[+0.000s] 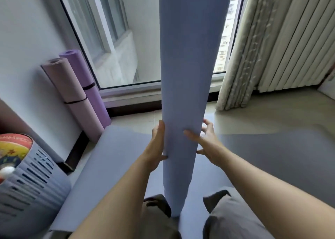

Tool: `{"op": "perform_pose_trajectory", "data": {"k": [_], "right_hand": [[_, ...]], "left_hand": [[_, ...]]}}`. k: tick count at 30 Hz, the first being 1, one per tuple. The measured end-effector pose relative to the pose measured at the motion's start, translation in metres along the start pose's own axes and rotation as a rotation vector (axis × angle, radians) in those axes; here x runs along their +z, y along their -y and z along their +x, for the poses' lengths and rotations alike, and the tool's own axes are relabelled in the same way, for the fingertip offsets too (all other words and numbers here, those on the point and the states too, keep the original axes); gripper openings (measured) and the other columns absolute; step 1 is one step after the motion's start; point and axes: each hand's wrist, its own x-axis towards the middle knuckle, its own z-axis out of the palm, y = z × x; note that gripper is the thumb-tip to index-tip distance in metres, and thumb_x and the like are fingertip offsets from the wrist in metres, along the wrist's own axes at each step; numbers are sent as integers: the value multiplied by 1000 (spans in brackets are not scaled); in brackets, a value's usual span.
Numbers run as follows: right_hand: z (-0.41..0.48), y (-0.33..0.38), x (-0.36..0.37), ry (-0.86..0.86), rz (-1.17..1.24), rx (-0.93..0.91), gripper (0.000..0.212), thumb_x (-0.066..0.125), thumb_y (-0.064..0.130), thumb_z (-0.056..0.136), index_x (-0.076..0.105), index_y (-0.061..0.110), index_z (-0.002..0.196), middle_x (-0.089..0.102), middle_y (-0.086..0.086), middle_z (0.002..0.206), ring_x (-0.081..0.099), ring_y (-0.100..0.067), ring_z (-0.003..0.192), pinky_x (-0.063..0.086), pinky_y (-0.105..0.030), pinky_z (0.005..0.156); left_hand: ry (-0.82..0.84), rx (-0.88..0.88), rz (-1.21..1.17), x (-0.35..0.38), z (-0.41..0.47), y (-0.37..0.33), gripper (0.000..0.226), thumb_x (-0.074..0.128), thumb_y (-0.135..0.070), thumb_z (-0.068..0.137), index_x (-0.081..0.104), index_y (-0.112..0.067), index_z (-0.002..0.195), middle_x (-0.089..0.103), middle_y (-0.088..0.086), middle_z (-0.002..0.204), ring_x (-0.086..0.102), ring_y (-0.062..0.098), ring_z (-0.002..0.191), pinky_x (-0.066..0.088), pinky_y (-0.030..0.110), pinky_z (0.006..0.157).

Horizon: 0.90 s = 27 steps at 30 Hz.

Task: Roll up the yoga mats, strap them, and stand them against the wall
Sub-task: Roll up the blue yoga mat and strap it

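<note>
As it stands upright, mat roll [183, 75]: centred ahead.
left hand [156, 146]: flat against it.
right hand [206, 142]: spread, seemingly just touching.

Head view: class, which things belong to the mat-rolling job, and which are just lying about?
Job: blue roll, left hand, right hand, pink roll, purple roll, flat mat, wall.
Lying about: curtain, slotted basket, window.

Bright window [116, 36] daylight; edges warped
</note>
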Motion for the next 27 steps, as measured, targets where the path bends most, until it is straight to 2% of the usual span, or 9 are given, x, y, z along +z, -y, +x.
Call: {"op": "perform_pose_trajectory", "data": {"k": [2,5,8,13,16,18,21,24,27], "right_hand": [[9,7,-4,36,80,85,90,61,77,58,35,37,134,52,15,132,50,-9,122,44,-56,94],[17,20,-12,34,35,155,87,34,90,56,54,34,120,54,4,133,37,-12,128,29,-55,101],[23,32,-17,26,-64,223,116,42,99,36,60,21,121,56,1,127,43,-17,122,37,-45,95],[7,48,-20,37,-13,203,92,60,80,54,59,20,124,57,1,122,51,-17,106,46,-38,83],[-1,59,-19,-80,36,-18,35,62,40,90,56,17,116,55,1,108,53,-14,88,51,-30,74],[-9,74,-15,-116,-2,-115,11,57,13,94,56,17,104,56,-2,93,54,-14,73,54,-28,66],[-25,91,-16,-43,19,-22,15,49,12,95,60,14,105,62,-9,101,59,-21,81,57,-33,69],[-39,105,-21,75,113,131,50,47,48,92,63,8,117,62,-14,119,61,-31,102,56,-48,82],[-50,121,-19,179,14,172,95,49,85,61,65,8,115,66,-13,111,64,-32,103,57,-47,75]], "left_hand": [[-24,-26,-17,-8,8,1,81,24,-84,73,20,-45,144,27,-5,153,34,28,137,45,52,88],[-104,-35,-35,-17,13,-4,87,22,-81,78,30,-29,147,33,-1,149,32,27,138,46,57,93],[-131,-20,33,-20,12,-19,82,20,-80,81,47,-28,138,53,2,130,49,21,123,48,51,93],[-43,28,53,-35,-5,-44,52,48,-60,91,34,-46,139,60,2,121,60,20,110,57,48,79],[-75,210,107,-35,-11,-66,44,51,-16,97,42,-39,133,64,-3,113,62,16,108,57,46,80],[-92,249,147,-34,-18,-75,42,52,-7,94,49,-38,122,63,2,116,63,19,106,57,46,79],[-57,164,118,-38,-35,-88,20,45,-28,99,61,-32,108,65,7,117,64,24,103,57,49,82],[22,26,72,-47,-49,-108,64,32,-72,88,63,-22,111,66,11,116,64,30,104,56,47,78],[54,-47,159,-53,-61,-125,106,26,-94,58,64,-16,118,68,10,115,63,27,109,56,48,83]]}}
